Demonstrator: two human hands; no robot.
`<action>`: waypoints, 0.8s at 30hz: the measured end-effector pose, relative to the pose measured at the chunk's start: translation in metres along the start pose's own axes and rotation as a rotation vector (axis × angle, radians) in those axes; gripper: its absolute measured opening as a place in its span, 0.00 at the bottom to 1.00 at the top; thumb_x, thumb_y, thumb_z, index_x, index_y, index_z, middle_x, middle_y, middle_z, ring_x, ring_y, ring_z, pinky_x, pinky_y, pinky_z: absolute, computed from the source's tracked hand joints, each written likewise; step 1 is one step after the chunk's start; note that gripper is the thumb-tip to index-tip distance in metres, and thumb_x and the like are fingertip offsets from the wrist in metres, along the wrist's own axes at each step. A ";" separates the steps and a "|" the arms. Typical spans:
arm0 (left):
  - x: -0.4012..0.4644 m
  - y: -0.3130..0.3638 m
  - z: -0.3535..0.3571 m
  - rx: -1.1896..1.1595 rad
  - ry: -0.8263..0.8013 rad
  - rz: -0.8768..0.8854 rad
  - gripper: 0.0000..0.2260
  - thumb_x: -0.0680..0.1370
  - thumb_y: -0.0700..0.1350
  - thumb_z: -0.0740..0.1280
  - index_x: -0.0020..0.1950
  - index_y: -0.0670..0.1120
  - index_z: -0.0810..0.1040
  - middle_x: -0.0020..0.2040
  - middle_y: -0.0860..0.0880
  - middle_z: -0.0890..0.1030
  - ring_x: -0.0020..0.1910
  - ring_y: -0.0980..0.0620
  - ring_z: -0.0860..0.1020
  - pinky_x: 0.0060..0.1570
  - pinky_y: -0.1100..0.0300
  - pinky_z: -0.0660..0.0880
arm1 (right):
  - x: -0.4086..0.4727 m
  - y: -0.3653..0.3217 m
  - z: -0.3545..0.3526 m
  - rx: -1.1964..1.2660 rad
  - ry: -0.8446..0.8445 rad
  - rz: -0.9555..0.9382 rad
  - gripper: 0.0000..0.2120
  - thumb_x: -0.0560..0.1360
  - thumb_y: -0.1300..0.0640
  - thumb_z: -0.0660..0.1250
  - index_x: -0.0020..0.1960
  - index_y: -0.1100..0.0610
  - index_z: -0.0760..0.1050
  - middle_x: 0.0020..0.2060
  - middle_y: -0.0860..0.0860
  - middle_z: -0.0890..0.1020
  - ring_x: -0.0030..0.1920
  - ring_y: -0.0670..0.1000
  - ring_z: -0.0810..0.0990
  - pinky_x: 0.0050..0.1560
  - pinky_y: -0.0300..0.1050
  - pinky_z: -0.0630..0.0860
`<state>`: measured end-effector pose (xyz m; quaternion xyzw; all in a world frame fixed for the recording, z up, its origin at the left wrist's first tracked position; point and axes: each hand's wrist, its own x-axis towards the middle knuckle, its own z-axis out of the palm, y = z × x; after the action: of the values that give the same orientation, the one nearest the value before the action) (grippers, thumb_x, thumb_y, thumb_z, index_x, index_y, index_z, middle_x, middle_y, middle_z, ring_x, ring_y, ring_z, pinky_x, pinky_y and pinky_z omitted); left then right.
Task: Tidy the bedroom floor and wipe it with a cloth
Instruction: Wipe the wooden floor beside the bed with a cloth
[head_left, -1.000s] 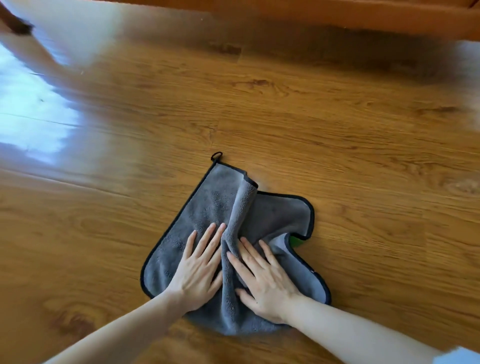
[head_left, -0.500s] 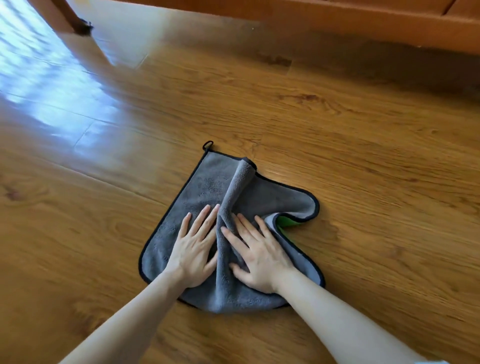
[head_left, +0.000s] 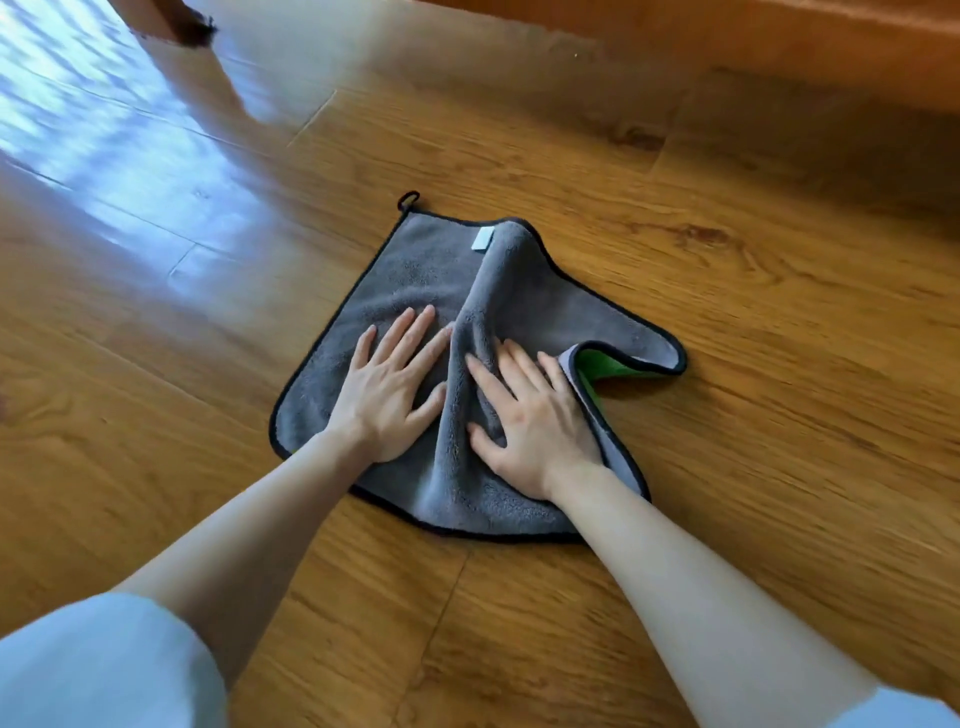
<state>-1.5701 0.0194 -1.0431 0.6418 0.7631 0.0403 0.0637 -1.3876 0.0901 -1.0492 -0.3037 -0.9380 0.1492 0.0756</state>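
STAGE: wiping is underway, tidying looks done here | CLOTH: grey cloth (head_left: 415, 275) is lying rumpled on the wood floor (head_left: 727, 312) | GRIP: left hand (head_left: 387, 400) and right hand (head_left: 535, 431) are pressing flat, fingers straight, gripping nothing | LEFT: surrounding floor probably still needing wiping

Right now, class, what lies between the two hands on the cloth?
In the head view, a raised fold of the grey cloth lies between the left hand and right hand.

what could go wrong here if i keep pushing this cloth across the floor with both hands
The ridge bunched between the left hand and right hand may grow, so less of the cloth touches the floor. The turned-up green corner could fold further under and probably leave an unwiped streak.
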 end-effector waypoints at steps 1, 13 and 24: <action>0.010 -0.005 -0.001 0.004 0.006 -0.028 0.29 0.75 0.62 0.43 0.76 0.57 0.48 0.77 0.52 0.50 0.76 0.53 0.45 0.73 0.47 0.44 | 0.009 0.002 0.000 -0.008 0.011 0.017 0.33 0.73 0.41 0.52 0.75 0.53 0.59 0.72 0.58 0.64 0.74 0.55 0.59 0.73 0.53 0.47; 0.105 -0.049 -0.006 0.002 0.113 -0.281 0.33 0.72 0.64 0.39 0.76 0.57 0.51 0.77 0.52 0.50 0.76 0.53 0.46 0.73 0.48 0.44 | 0.152 0.044 -0.009 -0.065 0.061 0.087 0.29 0.75 0.40 0.52 0.75 0.46 0.57 0.76 0.55 0.56 0.76 0.52 0.51 0.73 0.52 0.42; 0.146 -0.070 -0.008 -0.031 0.176 -0.383 0.24 0.79 0.57 0.53 0.75 0.56 0.55 0.77 0.51 0.54 0.76 0.53 0.49 0.73 0.47 0.45 | 0.210 0.050 -0.007 -0.098 0.080 0.118 0.28 0.75 0.41 0.55 0.74 0.45 0.58 0.75 0.55 0.57 0.76 0.52 0.51 0.74 0.52 0.43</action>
<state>-1.6643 0.1510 -1.0516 0.4779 0.8731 0.0954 0.0132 -1.5279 0.2549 -1.0477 -0.3677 -0.9207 0.0952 0.0893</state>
